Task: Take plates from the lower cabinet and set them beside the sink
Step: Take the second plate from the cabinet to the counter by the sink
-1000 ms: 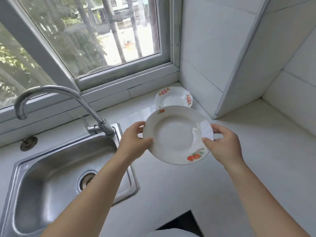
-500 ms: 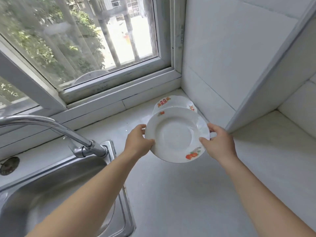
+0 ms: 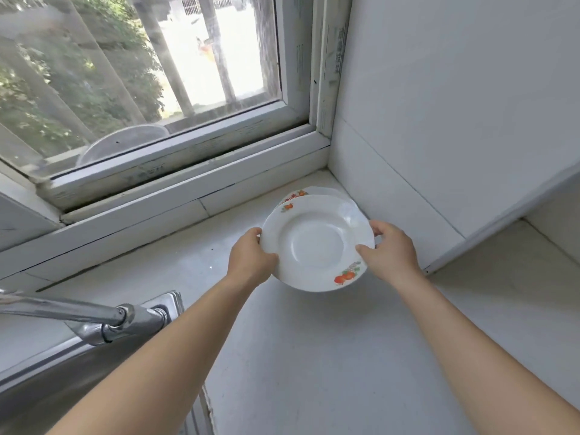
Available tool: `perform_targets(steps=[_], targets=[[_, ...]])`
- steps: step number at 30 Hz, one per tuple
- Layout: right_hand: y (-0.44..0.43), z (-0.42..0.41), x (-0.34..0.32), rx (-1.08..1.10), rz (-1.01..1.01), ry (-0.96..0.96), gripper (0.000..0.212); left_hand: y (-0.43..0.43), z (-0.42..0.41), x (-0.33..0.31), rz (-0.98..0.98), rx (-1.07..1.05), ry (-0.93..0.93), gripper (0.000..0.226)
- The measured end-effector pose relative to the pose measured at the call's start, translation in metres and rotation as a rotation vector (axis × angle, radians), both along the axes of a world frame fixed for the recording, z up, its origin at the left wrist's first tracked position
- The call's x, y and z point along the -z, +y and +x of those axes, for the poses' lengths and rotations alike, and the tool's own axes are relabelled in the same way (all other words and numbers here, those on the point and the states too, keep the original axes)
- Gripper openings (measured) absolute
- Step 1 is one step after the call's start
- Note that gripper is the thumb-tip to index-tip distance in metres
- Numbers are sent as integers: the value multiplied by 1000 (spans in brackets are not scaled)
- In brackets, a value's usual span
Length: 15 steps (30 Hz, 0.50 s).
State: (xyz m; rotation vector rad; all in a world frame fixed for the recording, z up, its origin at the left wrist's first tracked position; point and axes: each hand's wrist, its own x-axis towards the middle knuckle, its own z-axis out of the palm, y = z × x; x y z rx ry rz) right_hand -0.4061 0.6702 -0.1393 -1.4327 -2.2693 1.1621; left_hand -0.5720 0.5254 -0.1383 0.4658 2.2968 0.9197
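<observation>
A white plate (image 3: pixel 315 243) with red fruit prints on its rim is held over the counter in the corner under the window. My left hand (image 3: pixel 251 257) grips its left rim and my right hand (image 3: pixel 390 251) grips its right rim. Behind and under it lies a second plate (image 3: pixel 309 192) of the same pattern on the counter, mostly hidden; only its far rim shows. The held plate overlaps it and is tilted slightly toward me.
The steel sink (image 3: pixel 81 381) and its tap (image 3: pixel 94 318) are at the lower left. The pale counter (image 3: pixel 314 356) runs right to a tiled wall (image 3: pixel 439 120) and a wall corner (image 3: pixel 426 271). The window sill (image 3: pixel 157 211) is behind.
Both hands have carried the plate farther back toward the corner, so it now covers most of the plate lying there. The view has moved forward, and less of the sink shows.
</observation>
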Motion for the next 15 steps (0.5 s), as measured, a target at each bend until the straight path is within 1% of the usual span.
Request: perform_targets(steps=[7,13,15], targets=[[16,-11,14,3,-4,-3,33,12,-8,15,0,9,-12,34],[25,-15,20,-34,-5,-18,22,20,-14,19,-11,45,14,29],[28,-16,24,-39,-10,-31,23,21,-15,20,-25,49,20,24]])
